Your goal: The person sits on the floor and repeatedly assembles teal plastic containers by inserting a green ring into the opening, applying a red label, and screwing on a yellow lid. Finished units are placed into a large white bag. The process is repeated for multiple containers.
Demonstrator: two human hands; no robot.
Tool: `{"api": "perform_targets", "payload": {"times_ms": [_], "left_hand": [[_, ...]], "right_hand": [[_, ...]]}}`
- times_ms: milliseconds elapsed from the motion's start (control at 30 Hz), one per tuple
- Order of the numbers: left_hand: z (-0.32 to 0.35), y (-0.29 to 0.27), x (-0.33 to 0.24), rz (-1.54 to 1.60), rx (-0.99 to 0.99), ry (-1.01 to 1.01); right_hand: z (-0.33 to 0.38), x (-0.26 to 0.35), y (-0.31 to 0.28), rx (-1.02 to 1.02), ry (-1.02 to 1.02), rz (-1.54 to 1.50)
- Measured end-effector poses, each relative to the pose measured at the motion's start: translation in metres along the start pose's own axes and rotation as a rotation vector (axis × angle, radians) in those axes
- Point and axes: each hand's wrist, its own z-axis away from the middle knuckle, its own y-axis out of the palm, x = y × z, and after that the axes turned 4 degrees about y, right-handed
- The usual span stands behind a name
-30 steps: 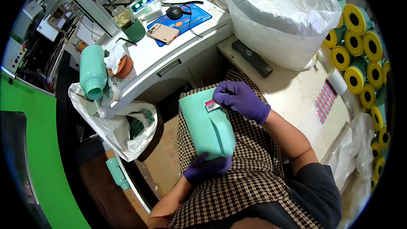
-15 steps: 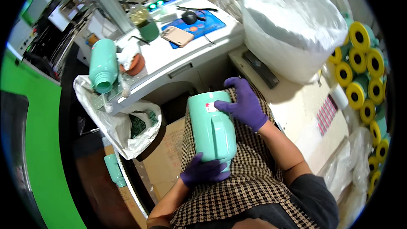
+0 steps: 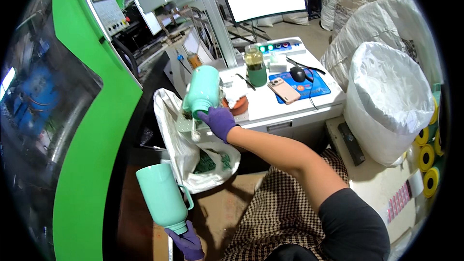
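Low on the left, my left hand (image 3: 187,242), in a purple glove, grips the narrow neck of a mint-green jug (image 3: 162,195). The jug's wide end tilts up and its handle faces right. My right hand (image 3: 220,123), also gloved in purple, stretches to a second mint-green bottle (image 3: 204,84) lying on the desk's left end. Its fingers close at the bottle's open neck; how firm the hold is does not show. Beside that bottle stands a reddish-brown bowl (image 3: 238,106) with white tissue in it.
Under the desk's edge hangs a white bag (image 3: 174,137) with green shavings in it. On the white desk (image 3: 309,104) are a phone (image 3: 284,90), a mouse (image 3: 297,74) and a drink bottle (image 3: 255,65). A white-lined bin (image 3: 386,116) stands right; a green machine (image 3: 92,154) is left.
My right hand has left the jug and reached the other bottle on the desk. My left hand has carried the jug from my lap to the left. The view has turned left.
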Motion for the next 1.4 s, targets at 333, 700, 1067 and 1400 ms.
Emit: {"api": "perform_targets", "payload": {"times_ms": [333,700,1067,1400], "left_hand": [[-0.062,0.136,-0.035,-0.548,0.041,0.574],[-0.219,0.3,0.122,-1.132,0.508,1.187],[-0.23,0.319,0.134,-1.139,0.517,1.007],[-0.169,0.346,0.119,-1.139,0.503,1.193]], "right_hand": [[0.151,-0.031,-0.165,-0.246,-0.447,-0.494],[0.474,-0.092,-0.307,-0.281,0.558,-0.52],[0.414,-0.056,-0.288,-0.048,0.484,-0.846],[0.388,-0.061,-0.284,-0.086,0.296,-0.706]]}}
